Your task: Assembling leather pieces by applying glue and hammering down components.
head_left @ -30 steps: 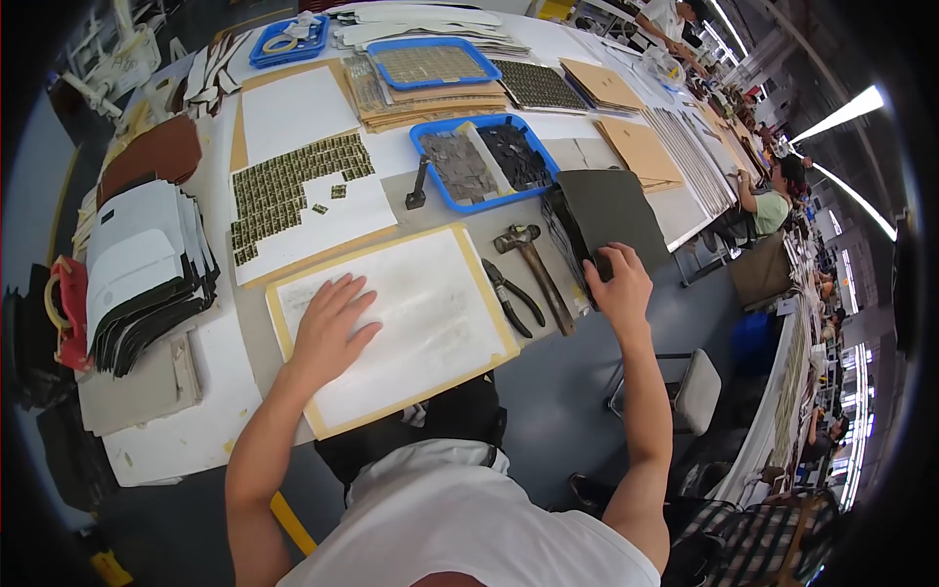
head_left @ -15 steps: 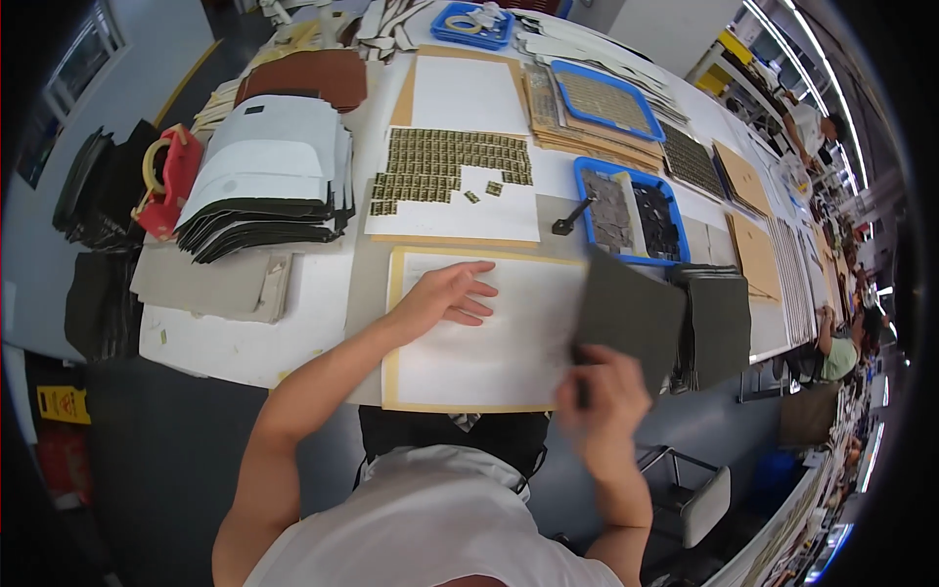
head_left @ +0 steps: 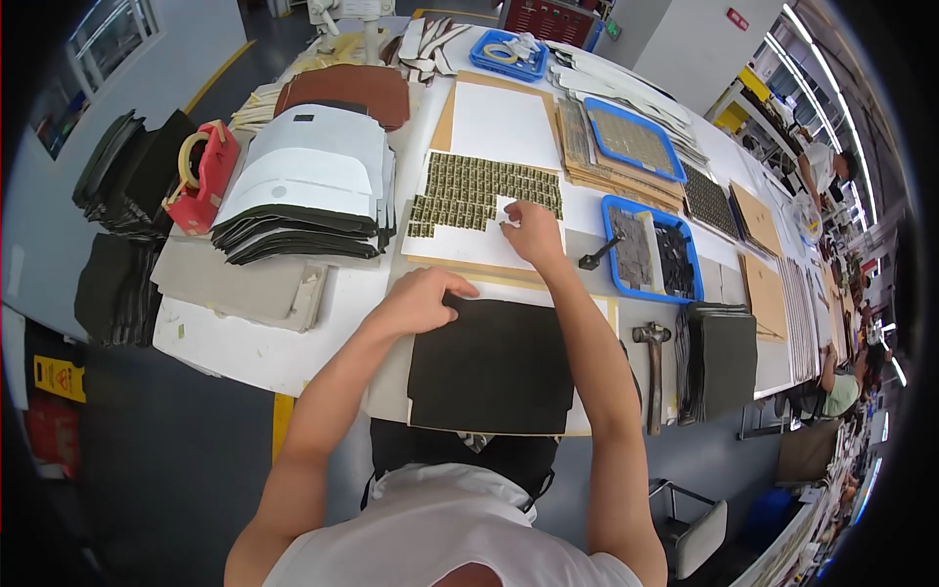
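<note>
Evidently I'm working at an early point: the dark sheet [head_left: 491,367] is already lying flat on the yellow-edged board [head_left: 613,311], and I'm seeing nothing set on its upper face. Most of the small patterned pieces [head_left: 465,186] are sitting in rows on the white paper [head_left: 469,249] beyond, so I'm judging that nearly all their handling is left. My right hand [head_left: 533,233] is hanging over the notch in those rows, fingers bent; I can't tell whether they're pinching a piece. My left hand [head_left: 419,301] is resting at the sheet's far left corner, fingers loosely parted and clenching nothing.

For room, the sheet's near edge is running close to the front of the bench [head_left: 235,342]. Rightward, the hammer [head_left: 654,382] is lying just beside the board, with the dark stack [head_left: 729,362] crowding behind; leftward looks freer.
</note>
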A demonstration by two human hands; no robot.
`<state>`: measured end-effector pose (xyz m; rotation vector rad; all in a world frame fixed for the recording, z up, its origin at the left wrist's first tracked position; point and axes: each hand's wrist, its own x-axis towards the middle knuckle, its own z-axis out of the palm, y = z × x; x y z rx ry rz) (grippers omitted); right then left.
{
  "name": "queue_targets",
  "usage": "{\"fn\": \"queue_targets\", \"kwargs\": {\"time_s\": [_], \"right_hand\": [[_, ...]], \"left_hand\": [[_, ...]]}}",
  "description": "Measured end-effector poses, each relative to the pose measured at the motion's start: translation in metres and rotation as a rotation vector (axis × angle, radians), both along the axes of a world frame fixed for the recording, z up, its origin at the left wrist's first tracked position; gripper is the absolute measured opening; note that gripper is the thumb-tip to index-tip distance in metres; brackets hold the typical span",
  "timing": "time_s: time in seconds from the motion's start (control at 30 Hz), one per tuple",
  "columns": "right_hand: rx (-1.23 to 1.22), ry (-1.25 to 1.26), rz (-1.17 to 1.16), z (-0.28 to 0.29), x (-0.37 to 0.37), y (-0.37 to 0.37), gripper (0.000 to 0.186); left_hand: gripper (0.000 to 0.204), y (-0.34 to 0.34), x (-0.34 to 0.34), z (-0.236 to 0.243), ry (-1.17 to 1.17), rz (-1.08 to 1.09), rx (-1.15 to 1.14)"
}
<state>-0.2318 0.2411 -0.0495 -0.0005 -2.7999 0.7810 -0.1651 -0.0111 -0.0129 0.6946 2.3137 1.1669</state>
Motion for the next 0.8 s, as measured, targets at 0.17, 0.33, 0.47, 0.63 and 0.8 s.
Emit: {"fn": "queue_targets", "kwargs": {"time_s": [0.17, 0.33, 0.47, 0.63, 0.8], "right_hand": [[0.052, -0.115, -0.070, -0.001, -0.020, -0.008, 0.031], [-0.193, -0.388, -0.120, 0.012, -0.020, -0.003, 0.025], [-0.120, -0.323, -0.097, 0.018, -0.002, 0.000, 0.023], [-0.714, -0.298, -0.037, 0.055, 0.077, -0.008, 0.020], [-1.011, -0.361, -0.070, 0.049, 0.156, -0.015, 0.016]], "left_hand": [[0.035, 0.003, 0.012, 0.001, 0.379, 0.027, -0.134], [0.024, 0.026, 0.024, -0.022, 0.733, -0.022, 0.006], [0.023, 0.028, 0.021, -0.034, 0.685, -0.050, 0.035], [0.020, 0.021, 0.016, -0.037, 0.480, 0.003, 0.091], [0.032, 0.021, 0.012, -0.011, 0.314, -0.056, -0.023]]}}
